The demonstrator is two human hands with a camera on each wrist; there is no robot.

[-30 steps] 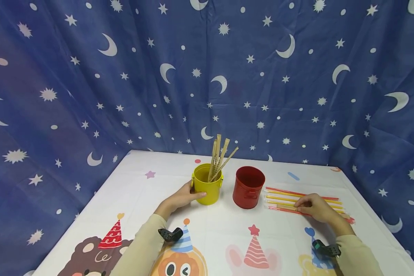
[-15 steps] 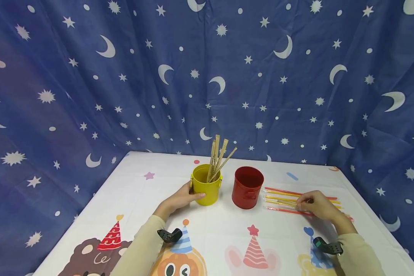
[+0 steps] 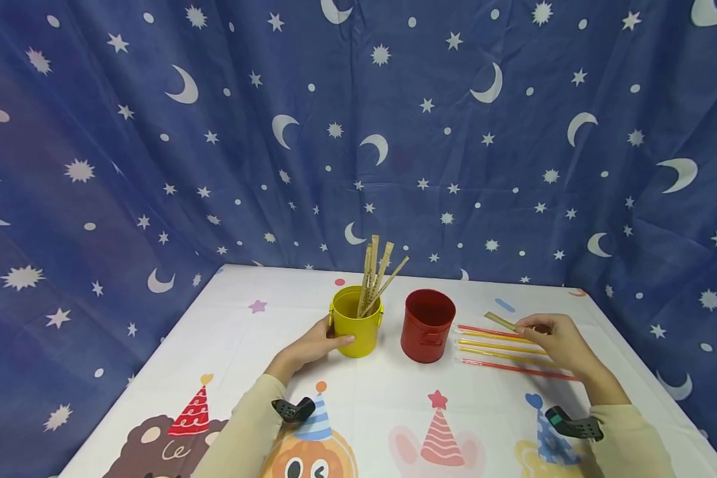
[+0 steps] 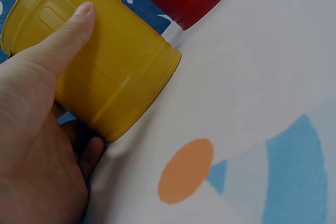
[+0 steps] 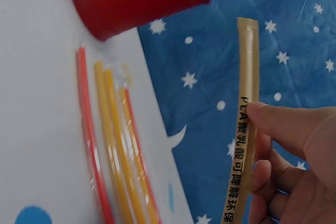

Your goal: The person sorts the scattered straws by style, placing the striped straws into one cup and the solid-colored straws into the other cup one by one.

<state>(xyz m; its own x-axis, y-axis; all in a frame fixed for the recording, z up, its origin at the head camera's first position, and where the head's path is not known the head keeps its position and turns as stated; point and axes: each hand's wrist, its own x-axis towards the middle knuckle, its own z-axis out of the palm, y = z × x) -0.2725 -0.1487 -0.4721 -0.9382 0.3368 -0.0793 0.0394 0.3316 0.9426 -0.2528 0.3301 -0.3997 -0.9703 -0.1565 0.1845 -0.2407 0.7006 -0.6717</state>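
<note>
My left hand (image 3: pixel 313 344) grips the side of a yellow metal bucket (image 3: pixel 358 332), the thumb (image 4: pixel 71 32) lying along its wall. Several paper-wrapped straws (image 3: pixel 375 275) lean upright inside the bucket. In my right hand (image 3: pixel 552 338) a paper-wrapped straw (image 5: pixel 245 124) with printed black characters is pinched between thumb and fingers. That straw is raised over the table, its free end tilted up toward the left in the head view. Below the right hand lie several red and yellow straws (image 3: pixel 496 354) in clear plastic wrappers, side by side.
A red metal bucket (image 3: pixel 428 328) stands between the yellow bucket and the plastic-wrapped straws, with no straw showing in it. The white tablecloth (image 3: pixel 245 345) carries printed cartoon animals and party hats. A blue curtain (image 3: pixel 334 133) with moons and stars closes off the back.
My right hand has lifted the paper-wrapped straw off the row of plastic-wrapped straws, moving up and slightly away. The left hand stays on the yellow bucket.
</note>
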